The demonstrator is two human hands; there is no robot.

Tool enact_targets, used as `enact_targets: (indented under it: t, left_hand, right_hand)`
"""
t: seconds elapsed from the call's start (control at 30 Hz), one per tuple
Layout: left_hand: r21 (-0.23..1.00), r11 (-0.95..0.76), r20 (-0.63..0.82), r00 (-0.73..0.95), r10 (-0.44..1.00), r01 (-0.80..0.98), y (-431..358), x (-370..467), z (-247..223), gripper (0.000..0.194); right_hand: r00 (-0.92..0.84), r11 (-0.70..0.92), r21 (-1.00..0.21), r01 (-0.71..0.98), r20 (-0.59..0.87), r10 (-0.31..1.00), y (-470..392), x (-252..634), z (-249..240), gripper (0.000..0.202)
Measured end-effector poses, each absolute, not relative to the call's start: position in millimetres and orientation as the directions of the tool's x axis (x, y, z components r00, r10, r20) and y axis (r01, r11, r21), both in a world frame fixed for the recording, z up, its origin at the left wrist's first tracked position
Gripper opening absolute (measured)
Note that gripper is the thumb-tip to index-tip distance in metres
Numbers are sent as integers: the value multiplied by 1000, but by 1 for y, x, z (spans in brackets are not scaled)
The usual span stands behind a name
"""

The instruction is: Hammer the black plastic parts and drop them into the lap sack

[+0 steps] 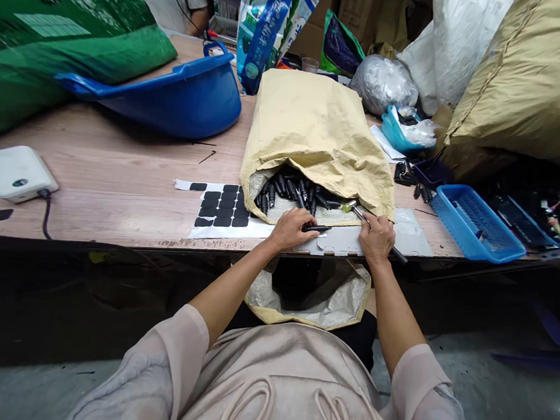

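My left hand (292,229) pinches a slim black pen-shaped part (318,228) flat against the table edge. My right hand (376,237) grips a tool (358,213) with a metal shaft and a green-yellow tip, its dark end sticking out past my wrist. Just beyond both hands lies a tan paper sack (316,135) on its side, its mouth open and showing several more black parts (291,193). A second open sack (316,301) hangs below the table edge at my lap.
A white sheet of black pads (224,206) lies left of the sack. A blue basin (182,93), a white box with cable (17,172), a blue tray (475,224), green and tan sacks and another person's arm (199,16) surround the wooden table (117,169).
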State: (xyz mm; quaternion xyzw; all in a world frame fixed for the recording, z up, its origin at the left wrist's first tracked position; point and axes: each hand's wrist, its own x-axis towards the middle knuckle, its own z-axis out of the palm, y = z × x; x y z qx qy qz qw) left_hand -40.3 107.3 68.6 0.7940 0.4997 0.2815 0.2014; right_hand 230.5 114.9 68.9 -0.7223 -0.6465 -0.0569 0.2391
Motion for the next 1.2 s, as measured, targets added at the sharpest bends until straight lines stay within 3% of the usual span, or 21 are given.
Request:
enact_targets:
  t: [0.13, 0.23, 0.33, 0.43, 0.53, 0.6, 0.7, 0.83, 0.9, 0.97, 1.1, 1.2]
  left_hand:
    - [532, -559, 387, 404, 829, 636, 80, -35, 75, 18]
    - [483, -700, 369, 603, 708, 527, 42, -22, 73, 21]
    - [475, -662, 96, 714, 693, 579, 14, -7, 58, 18]
    - [414, -446, -258, 572, 779, 794, 6, 1, 37, 21]
    - [363, -326, -399, 462, 792, 873, 5, 2, 30, 32]
    - [400, -368, -327, 506, 798, 839, 4, 0, 39, 32]
    - [480, -410, -83, 505, 859, 776, 11, -13, 68, 21]
    - [492, -118, 157, 46, 987, 863, 55, -53, 108, 25]
    - [472, 85, 174, -188, 967, 877, 85, -74, 116, 26]
    - [450, 204, 166, -306, 938, 869, 110, -87, 114, 23]
    - [475, 228, 188, -351, 917, 850, 136, -93, 103, 18]
    - [507, 283, 117, -390, 913, 814, 136, -92, 109, 16]
  right_hand:
    - [154, -51, -268, 962, 382, 911, 113, 231, 69, 32]
    - [143, -46, -246, 968, 390, 910, 113, 231, 69, 32]
    - [137, -52, -223, 973, 387, 912, 113, 230, 69, 32]
    - [137, -61, -206, 977, 378, 916, 112, 229, 70, 32]
    - [140, -65, -205, 976, 372, 918, 112, 229, 71, 32]
    - [144, -66, -217, 974, 366, 919, 112, 229, 71, 33]
    - [152, -64, -242, 968, 364, 919, 112, 228, 71, 33]
    - [149, -50, -261, 964, 376, 915, 112, 228, 70, 34]
    - [146, -46, -262, 964, 379, 914, 112, 228, 69, 34]
    - [144, -43, -261, 964, 384, 912, 113, 228, 69, 34]
    - [140, -32, -270, 962, 391, 910, 113, 229, 68, 33]
    - [144, -35, -276, 960, 386, 911, 113, 228, 69, 33]
